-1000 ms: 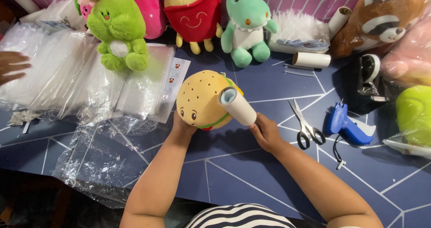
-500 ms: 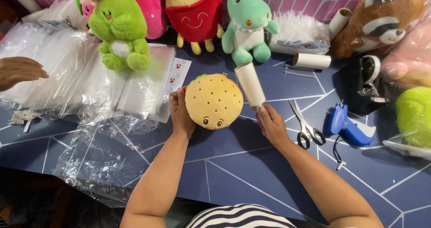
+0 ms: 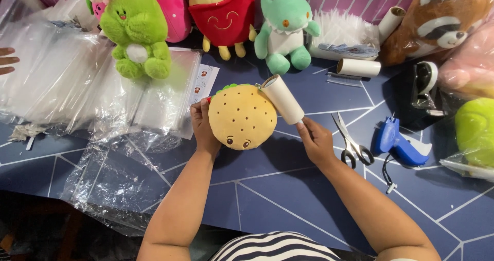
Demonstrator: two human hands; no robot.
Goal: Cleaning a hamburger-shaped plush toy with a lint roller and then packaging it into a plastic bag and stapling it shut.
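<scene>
My left hand [image 3: 203,127] grips the left side of a burger-shaped plush toy [image 3: 242,116] with a tan dotted bun and a small face, held over the blue table [image 3: 267,199]. My right hand [image 3: 315,140] holds the handle of a white lint roller [image 3: 282,99], whose roll rests against the upper right edge of the plush. Both forearms reach in from the bottom of the view.
Clear plastic bags [image 3: 77,91] lie piled at left, where another person's hand [image 3: 7,60] shows. Plush toys line the back: green one [image 3: 135,32], fries [image 3: 222,14], teal dinosaur [image 3: 285,27]. Scissors [image 3: 351,141], a blue tagging gun [image 3: 396,142] and a spare roll [image 3: 359,67] lie at right.
The plush turned from facing sideways to top-up with its face toward me. The lint roller slid from its front to its upper right edge. The other person's hand drew back left.
</scene>
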